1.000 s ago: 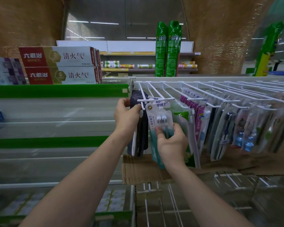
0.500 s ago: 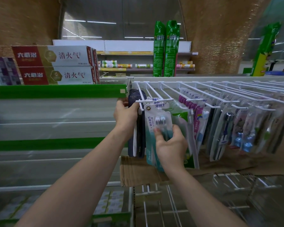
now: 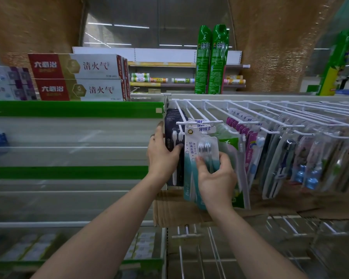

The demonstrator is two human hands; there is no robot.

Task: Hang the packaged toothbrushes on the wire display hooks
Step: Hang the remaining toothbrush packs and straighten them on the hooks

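The left hand (image 3: 162, 156) grips the dark toothbrush packs (image 3: 172, 135) hanging at the far-left end of the white wire rack (image 3: 250, 112), fingers along their outer edge and thumb across the front. The right hand (image 3: 216, 178) grasps the teal toothbrush pack (image 3: 199, 150), thumb pressed on the clear blister over the brush heads, fingers wrapped behind.

Compared with a second ago, both hands keep the same holds. The teal pack's header card now sits level with the crossbar tip of the second hook (image 3: 199, 122) from the rack's left end, with further cards of the same brand stacked directly behind it. The header has moved slightly up and toward the hook tip. Whether its hang-hole has passed over the wire cannot be confirmed; the crossbar and the overlapping cards obscure that point.

Assessment: the pack is at or just on the hook tip, not yet pushed back along the wire. The left hand appears to be holding the dark packs aside to keep the lane clear. The step in hand is seating the teal pack; it is judged nearly complete.

To the right along the rack, other hooks already carry packs (image 3: 280, 158). Below the rack lies flattened cardboard (image 3: 169, 208). Left of the rack, toothpaste boxes (image 3: 77, 77) stand on a green-edged shelf (image 3: 75, 108).
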